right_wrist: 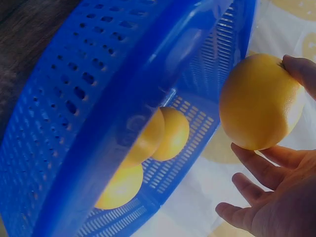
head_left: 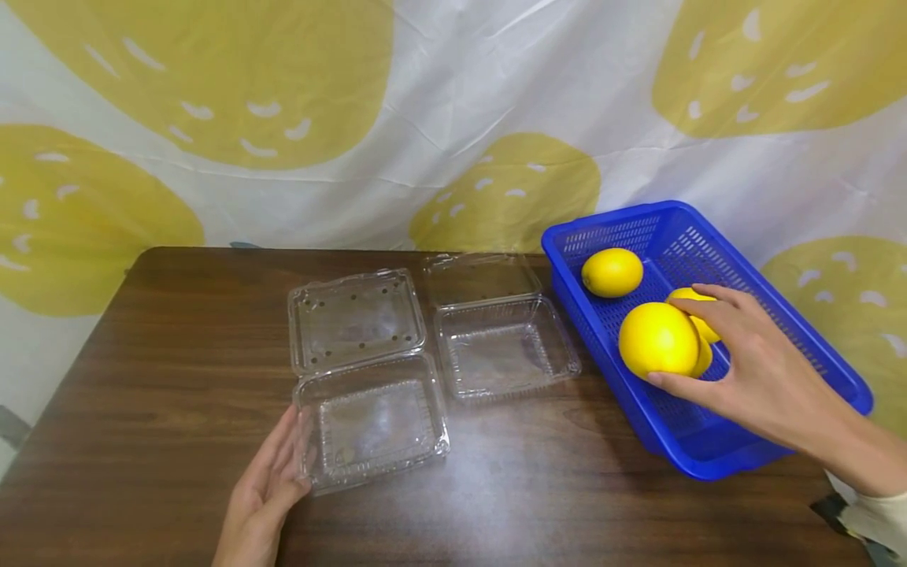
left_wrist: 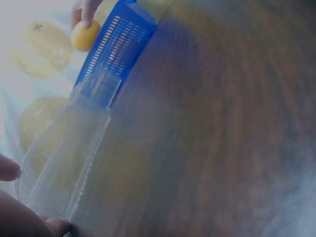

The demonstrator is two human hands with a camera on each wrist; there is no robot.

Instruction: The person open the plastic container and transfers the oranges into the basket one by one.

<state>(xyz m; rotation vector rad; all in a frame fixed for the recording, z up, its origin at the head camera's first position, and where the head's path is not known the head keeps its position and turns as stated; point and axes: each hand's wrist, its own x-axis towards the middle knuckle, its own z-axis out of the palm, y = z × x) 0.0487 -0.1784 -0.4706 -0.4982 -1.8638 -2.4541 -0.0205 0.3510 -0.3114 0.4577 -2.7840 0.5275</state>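
My right hand [head_left: 754,366] holds a yellow-skinned orange [head_left: 657,340] between thumb and fingers, above the blue plastic basket [head_left: 655,437]. In the right wrist view that orange [right_wrist: 261,101] is raised over the rim, its stem end near one fingertip. Inside the basket lie three more oranges; one orange [head_left: 612,272] sits at the back left, the others are partly hidden beneath the held one. My left hand [head_left: 265,488] grips the left side of a clear plastic clamshell box [head_left: 375,425], its thumb at the near corner. The box's lid [head_left: 357,321] lies folded back behind it.
A second opened clear clamshell box [head_left: 506,346] stands between the first box and the basket, its lid [head_left: 482,279] toward the back. All rest on a brown wooden table [head_left: 177,378]. Behind the table hangs a white curtain [head_left: 482,87] with yellow fruit prints.
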